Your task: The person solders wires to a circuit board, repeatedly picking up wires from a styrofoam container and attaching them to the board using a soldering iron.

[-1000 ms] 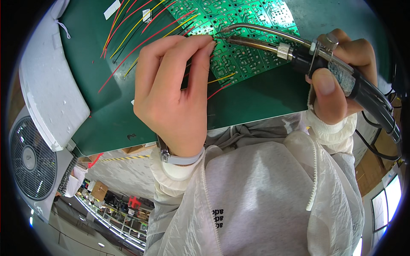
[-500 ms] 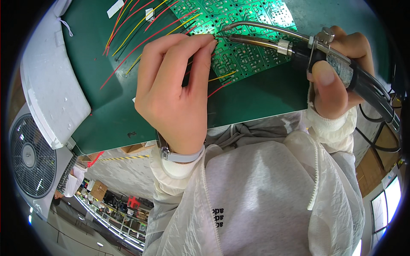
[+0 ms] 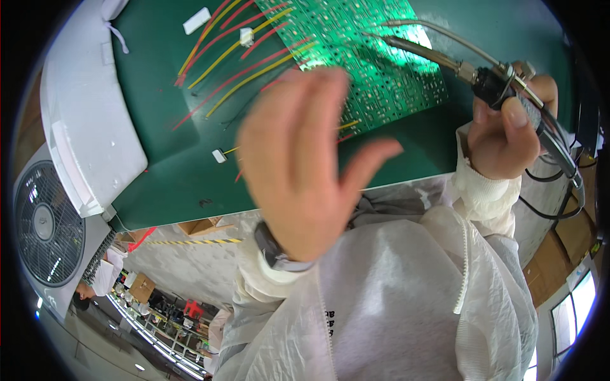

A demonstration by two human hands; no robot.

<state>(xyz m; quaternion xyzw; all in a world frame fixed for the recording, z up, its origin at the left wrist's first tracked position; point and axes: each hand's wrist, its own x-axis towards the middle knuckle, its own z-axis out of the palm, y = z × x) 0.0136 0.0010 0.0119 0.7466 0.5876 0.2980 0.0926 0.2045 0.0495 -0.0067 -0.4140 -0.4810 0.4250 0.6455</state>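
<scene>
In my right hand [image 3: 508,136] is a soldering iron [image 3: 427,53], with a thin metal wire-feed tube [image 3: 445,33] clamped alongside. Its tip hangs over the green circuit board [image 3: 400,95], and I cannot tell whether it touches. My left hand [image 3: 295,159] is blurred by motion but open, with the thumb spread to the right and nothing seen in it. The palm covers the board's near left corner and part of the wires there. Red and yellow wires [image 3: 223,56] fan out leftward from the board's left edge, some ending in small white connectors [image 3: 219,155].
The board lies on a green work surface [image 3: 171,184] with its front edge near my body. A white curved panel [image 3: 89,120] stands along the left side, beside a grey fan [image 3: 43,222]. A black cable [image 3: 553,216] trails from the iron at right.
My left hand has drawn back from the board and opened its pinched fingers. The soldering iron has moved up and to the right. The board and wires appear slightly shifted in view.
</scene>
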